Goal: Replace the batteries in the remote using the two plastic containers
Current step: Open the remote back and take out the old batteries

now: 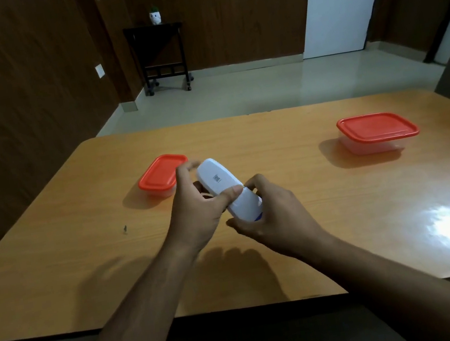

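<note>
Item one, left of frame centre: I am logging a small clear plastic container with an orange-red lid, sitting on the orange-brown wooden table with its lid on, partly hidden behind my fingers. I cannot tell what is lying inside.

Item two, centre: my left hand is curling around the far half of the white oblong plastic remote, thumb pressing across its back, fingers wrapping underneath. The remote is being held above the table, back face up, its long axis running from upper left to lower right in the frame.

Item three, just right of centre: my right hand is cupping the near end of the remote, fingers closing narrowly around it, with a blue patch showing at that tip. Both hands are touching the remote; the right is sitting nearer the end where I am judging the battery cover to be, so the coming slide would probably be running along the long axis, with the left bracing.

Item four, labelling: a small dark square code is showing on the back of the remote; it is too small for me to read. I am seeing no brand name.

Item five, right of frame: a larger clear plastic container with an orange-red lid is standing lidded, well apart from both hands.
</note>
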